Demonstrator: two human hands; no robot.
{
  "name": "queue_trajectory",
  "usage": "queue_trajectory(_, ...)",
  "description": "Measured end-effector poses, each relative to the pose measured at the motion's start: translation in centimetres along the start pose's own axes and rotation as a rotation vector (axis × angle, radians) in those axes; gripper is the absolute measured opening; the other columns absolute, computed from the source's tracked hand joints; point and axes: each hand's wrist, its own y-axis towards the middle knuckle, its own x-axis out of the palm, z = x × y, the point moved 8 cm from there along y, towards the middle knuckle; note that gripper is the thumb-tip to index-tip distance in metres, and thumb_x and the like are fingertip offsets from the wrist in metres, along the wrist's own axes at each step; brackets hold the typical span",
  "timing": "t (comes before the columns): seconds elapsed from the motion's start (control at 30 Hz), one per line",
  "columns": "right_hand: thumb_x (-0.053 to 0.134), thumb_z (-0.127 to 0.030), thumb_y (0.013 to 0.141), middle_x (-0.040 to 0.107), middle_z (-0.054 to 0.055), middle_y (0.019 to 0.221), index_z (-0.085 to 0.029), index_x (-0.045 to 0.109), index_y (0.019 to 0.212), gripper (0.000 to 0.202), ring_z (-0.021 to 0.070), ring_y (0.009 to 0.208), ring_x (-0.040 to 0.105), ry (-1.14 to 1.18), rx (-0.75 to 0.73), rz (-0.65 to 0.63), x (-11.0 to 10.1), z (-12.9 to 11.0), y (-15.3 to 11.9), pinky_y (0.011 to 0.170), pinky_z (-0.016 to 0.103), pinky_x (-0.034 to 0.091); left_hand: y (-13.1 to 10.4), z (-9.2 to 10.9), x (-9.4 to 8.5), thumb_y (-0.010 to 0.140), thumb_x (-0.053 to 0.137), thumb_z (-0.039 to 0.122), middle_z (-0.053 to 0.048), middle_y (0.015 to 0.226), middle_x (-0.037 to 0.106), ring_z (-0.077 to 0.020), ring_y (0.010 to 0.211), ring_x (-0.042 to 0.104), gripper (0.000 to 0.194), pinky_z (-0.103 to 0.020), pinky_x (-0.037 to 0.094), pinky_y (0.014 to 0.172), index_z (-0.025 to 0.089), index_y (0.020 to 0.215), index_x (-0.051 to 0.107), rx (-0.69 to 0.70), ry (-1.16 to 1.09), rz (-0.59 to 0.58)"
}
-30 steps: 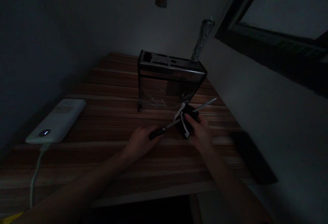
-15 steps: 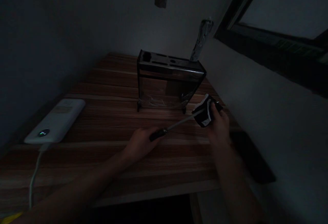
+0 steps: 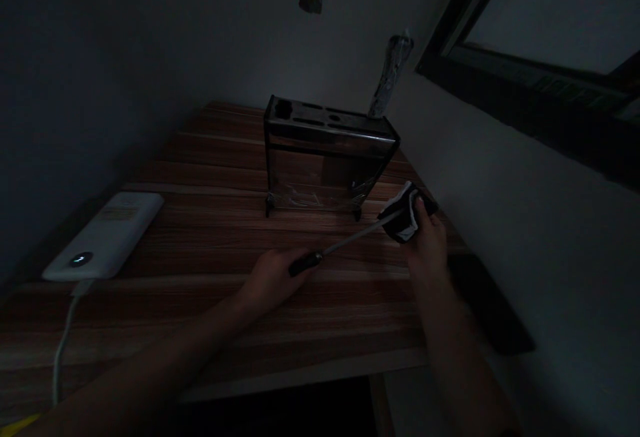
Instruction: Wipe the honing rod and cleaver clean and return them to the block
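Note:
My left hand (image 3: 275, 278) is closed on the black handle of a sharpening steel (image 3: 353, 238), whose thin grey rod slants up to the right. A black and white cloth (image 3: 404, 222) is bunched about the rod's far end and hides its tip. My right hand (image 3: 429, 240) grips this cloth from the right side. Beyond both hands, a knife block (image 3: 330, 137) with a shiny slotted top and a see-through front stands upright. One wrapped handle (image 3: 391, 77) sticks up from its right end.
A white power bank (image 3: 107, 233) with a lit display lies at the left, its cable (image 3: 61, 343) running toward me. To the right a dark flat object (image 3: 490, 303) lies by the wall. The wood-grain table (image 3: 225, 223) meets walls behind and at right. The light is dim.
The cloth in my right hand has shifted slightly and its folds have changed shape around the rod. My left hand keeps its hold on the handle. The whole view has moved a little.

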Motion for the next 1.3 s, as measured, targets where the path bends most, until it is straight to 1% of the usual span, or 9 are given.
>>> queue_trajectory(0.2,0.074,-0.030,0.058,0.070,-0.001,0.076,-0.018,0.066,0.078,0.025,0.0134,0.067,0.066,-0.079,0.108,-0.011,0.9,2.0,-1.5,0.064,0.026,0.054,0.1,-0.1,0.0,0.080,0.051,0.031,0.000,0.089,0.069,-0.0155,0.077,0.065,0.022,-0.022,0.047,0.068,0.023,0.098,0.063,-0.010,-0.036,-0.002)
queue_trajectory(0.37,0.075,-0.028,0.056,0.070,-0.001,0.077,-0.019,0.066,0.082,0.028,0.0141,0.064,0.065,-0.083,0.225,-0.100,2.3,4.0,-3.3,0.061,0.026,0.054,0.1,0.0,-0.2,0.081,0.051,0.032,0.001,0.088,0.069,-0.0151,0.076,0.065,0.022,-0.021,0.047,0.067,0.023,0.096,0.063,-0.011,-0.047,0.023)
queue_trajectory(0.5,0.076,-0.027,0.055,0.070,-0.002,0.074,-0.019,0.066,0.079,0.027,0.0131,0.064,0.065,-0.114,0.272,-0.167,3.0,5.3,-4.4,0.066,0.027,0.053,0.1,-0.1,-0.2,0.081,0.051,0.032,0.000,0.087,0.069,-0.0156,0.077,0.065,0.022,-0.022,0.046,0.066,0.023,0.097,0.063,-0.014,-0.041,0.027)
queue_trajectory(0.6,0.076,-0.026,0.054,0.069,-0.003,0.073,-0.018,0.066,0.077,0.027,0.0124,0.064,0.064,-0.153,0.295,-0.207,3.4,6.1,-5.3,0.064,0.025,0.052,0.1,-0.2,-0.2,0.081,0.051,0.031,0.000,0.086,0.069,-0.0151,0.075,0.065,0.020,-0.022,0.046,0.066,0.023,0.095,0.062,-0.018,-0.043,0.026)
queue_trajectory(0.77,0.076,-0.027,0.054,0.069,-0.001,0.076,-0.018,0.064,0.080,0.030,0.0137,0.066,0.063,-0.289,0.272,-0.286,4.3,7.0,-7.4,0.062,0.025,0.051,0.2,0.0,-0.3,0.079,0.052,0.026,0.000,0.088,0.069,-0.0153,0.075,0.064,0.020,-0.022,0.046,0.065,0.023,0.097,0.061,0.004,-0.005,0.028)
queue_trajectory(0.9,0.076,-0.025,0.053,0.068,-0.001,0.078,-0.018,0.063,0.081,0.031,0.0142,0.070,0.062,-0.373,0.225,-0.341,4.9,7.6,-8.6,0.065,0.025,0.050,0.2,-0.1,-0.1,0.077,0.053,0.023,-0.001,0.082,0.068,-0.0155,0.070,0.063,0.015,-0.022,0.046,0.061,0.021,0.089,0.062,-0.005,0.029,0.010)
queue_trajectory(1.1,0.075,-0.025,0.055,0.068,0.000,0.079,-0.019,0.062,0.083,0.032,0.0150,0.072,0.062,-0.390,0.177,-0.382,5.1,7.7,-8.9,0.067,0.026,0.049,0.1,-0.2,-0.2,0.077,0.052,0.022,-0.001,0.083,0.068,-0.0151,0.073,0.063,0.016,-0.022,0.046,0.064,0.022,0.091,0.061,0.002,-0.011,0.016)
queue_trajectory(1.2,0.075,-0.024,0.055,0.068,-0.001,0.078,-0.019,0.062,0.082,0.031,0.0145,0.072,0.062,-0.362,0.199,-0.410,5.2,7.6,-9.0,0.067,0.026,0.049,0.1,-0.1,-0.2,0.078,0.052,0.023,0.000,0.083,0.068,-0.0147,0.073,0.063,0.016,-0.022,0.045,0.065,0.021,0.091,0.062,0.005,-0.047,0.013)
queue_trajectory(1.3,0.076,-0.023,0.053,0.068,-0.002,0.077,-0.019,0.062,0.080,0.030,0.0136,0.069,0.062,-0.331,0.237,-0.414,5.3,7.6,-9.0,0.066,0.025,0.050,0.2,-0.1,-0.2,0.078,0.053,0.025,0.000,0.081,0.068,-0.0140,0.070,0.062,0.014,-0.021,0.044,0.063,0.020,0.087,0.062,-0.001,-0.085,0.020)
